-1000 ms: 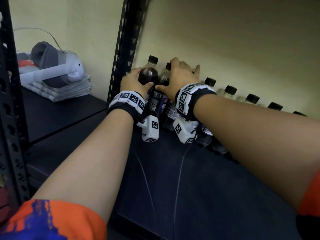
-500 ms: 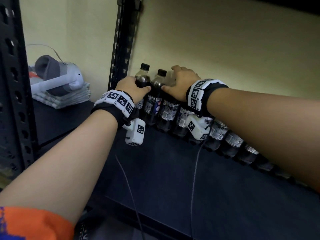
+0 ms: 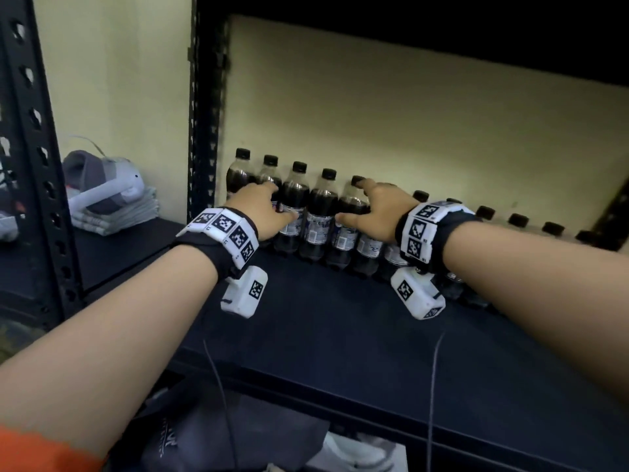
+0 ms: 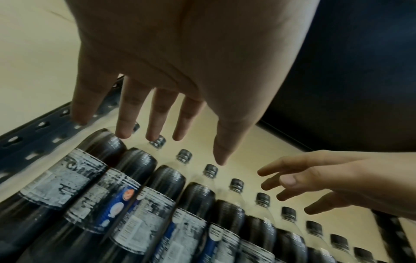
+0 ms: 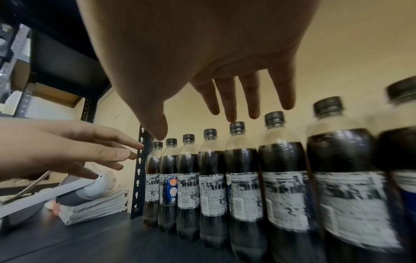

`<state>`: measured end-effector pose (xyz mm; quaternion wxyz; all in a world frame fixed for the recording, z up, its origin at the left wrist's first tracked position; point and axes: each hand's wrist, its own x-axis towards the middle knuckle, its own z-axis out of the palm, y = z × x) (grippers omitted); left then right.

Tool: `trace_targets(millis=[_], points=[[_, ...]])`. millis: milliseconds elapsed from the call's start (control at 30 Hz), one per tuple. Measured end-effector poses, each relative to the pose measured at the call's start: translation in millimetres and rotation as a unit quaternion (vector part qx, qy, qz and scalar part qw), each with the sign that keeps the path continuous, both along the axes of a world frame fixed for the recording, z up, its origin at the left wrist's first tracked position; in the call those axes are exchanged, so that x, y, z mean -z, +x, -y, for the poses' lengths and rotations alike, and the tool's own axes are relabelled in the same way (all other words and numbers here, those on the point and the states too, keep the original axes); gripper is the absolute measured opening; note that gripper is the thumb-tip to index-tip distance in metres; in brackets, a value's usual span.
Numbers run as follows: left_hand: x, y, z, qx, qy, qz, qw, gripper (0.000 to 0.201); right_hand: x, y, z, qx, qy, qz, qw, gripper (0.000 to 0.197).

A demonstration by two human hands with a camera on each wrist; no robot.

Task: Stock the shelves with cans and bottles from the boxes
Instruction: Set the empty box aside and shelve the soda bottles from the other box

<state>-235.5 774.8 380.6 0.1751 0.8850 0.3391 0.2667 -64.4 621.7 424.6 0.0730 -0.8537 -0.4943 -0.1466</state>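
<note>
Both hands are hovering with loose, spread grips holding nothing, left hand (image 3: 258,212) and right hand (image 3: 381,212) before the bottles (image 3: 320,212), which are standing upright in a row along the shelf (image 3: 340,335) back, likely freeing the front.

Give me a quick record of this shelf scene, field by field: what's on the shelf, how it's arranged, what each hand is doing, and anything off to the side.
shelf contents: cola bottles, black caps, dark drink
arrangement: upright, one row along the back wall, packed side by side
shelf: dark board, bare in front of the row
left hand: fingers spread, at the row's left end, gripping nothing
right hand: fingers spread, one fingertip at a cap, gripping nothing
off to the side: white and grey headset on folded cloths, next bay left
</note>
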Motion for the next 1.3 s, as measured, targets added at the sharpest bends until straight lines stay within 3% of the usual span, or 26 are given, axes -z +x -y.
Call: trace_targets(millis=[400,633,767,933,1133,1300], points=[[26,-21,129,0.044,-0.027,-0.175,0.983,0.076,44,-34,150,0.024,-0.080,-0.100,0.992,0.088],[65,-38,210,0.099,-0.043,-0.266,0.958,0.073,77,-68,237,0.029,-0.170,-0.186,0.967,0.068],[89,-42,249,0.134,-0.051,-0.312,0.939,0.060,103,-84,280,0.031,-0.272,-0.247,0.930,0.057],[109,-46,283,0.153,-0.046,-0.352,0.922,0.051,153,-90,312,0.055,-0.370,-0.320,0.870,0.064],[163,-39,325,0.219,-0.097,-0.451,0.860,0.062,217,-88,325,0.068,-0.427,-0.344,0.833,0.085],[217,-25,339,0.232,-0.132,-0.509,0.818,0.057,278,-81,329,0.081,-0.440,-0.376,0.812,0.085]])
